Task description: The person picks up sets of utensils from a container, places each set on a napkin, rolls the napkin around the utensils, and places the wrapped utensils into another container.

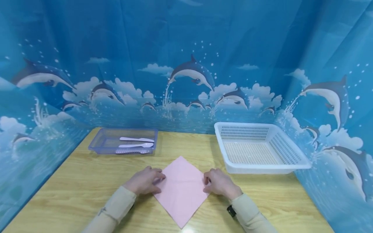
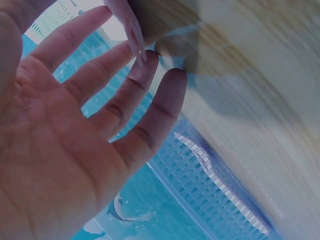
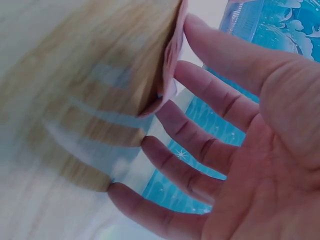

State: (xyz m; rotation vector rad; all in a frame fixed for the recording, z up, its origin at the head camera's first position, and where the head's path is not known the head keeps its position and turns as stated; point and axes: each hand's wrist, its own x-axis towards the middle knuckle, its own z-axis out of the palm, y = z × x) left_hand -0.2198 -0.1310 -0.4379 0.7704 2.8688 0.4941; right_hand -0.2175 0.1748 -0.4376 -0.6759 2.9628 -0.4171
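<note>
A pink napkin [image 1: 181, 191] lies on the table like a diamond, one corner pointing away and one toward me, with faint creases across it. At its left corner, my left hand [image 1: 146, 181] pinches the edge between thumb and fingers. My right hand [image 1: 220, 183] pinches the opposite corner the same way. In the right wrist view, the napkin's layered edge [image 3: 172, 60] stands slightly up against the thumb and forefinger, while the other fingertips [image 3: 117, 189] rest at the tabletop. The left wrist view shows the napkin edge [image 2: 131, 30] at the fingertips, with the thumb's tip out of frame.
A clear purple basket [image 1: 102, 142] at the back left holds a white knife [image 1: 136, 139], a spoon [image 1: 136, 145] and a third piece, seen through its wall. At the back right stands a white slotted basket [image 1: 262, 168]. A dolphin-printed blue curtain [image 1: 186, 38] surrounds the wooden table [image 1: 73, 181].
</note>
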